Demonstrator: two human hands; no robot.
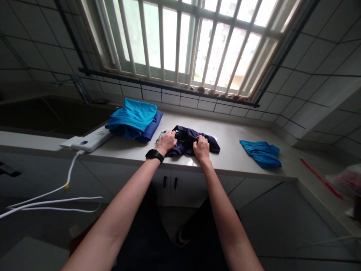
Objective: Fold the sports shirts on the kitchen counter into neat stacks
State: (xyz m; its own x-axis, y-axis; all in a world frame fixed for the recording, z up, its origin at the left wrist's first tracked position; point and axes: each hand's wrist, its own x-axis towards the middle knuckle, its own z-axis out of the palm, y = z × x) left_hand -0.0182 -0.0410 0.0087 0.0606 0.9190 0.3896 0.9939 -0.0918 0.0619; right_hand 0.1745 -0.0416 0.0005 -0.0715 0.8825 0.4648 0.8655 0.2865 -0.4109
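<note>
While our left hand (167, 142) pinches dark cloth (185, 140) near left end, our right hand (202, 147) pinches farther right; folds between, near counter front edge (239, 171).

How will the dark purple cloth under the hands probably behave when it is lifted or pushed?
The dark purple cloth will probably hang floppy, since it lies in soft, uneven folds. If pushed, it would likely bunch up rather than roll, because it rests low and crumpled on the counter. It seems unlikely to break, being fabric.
</note>
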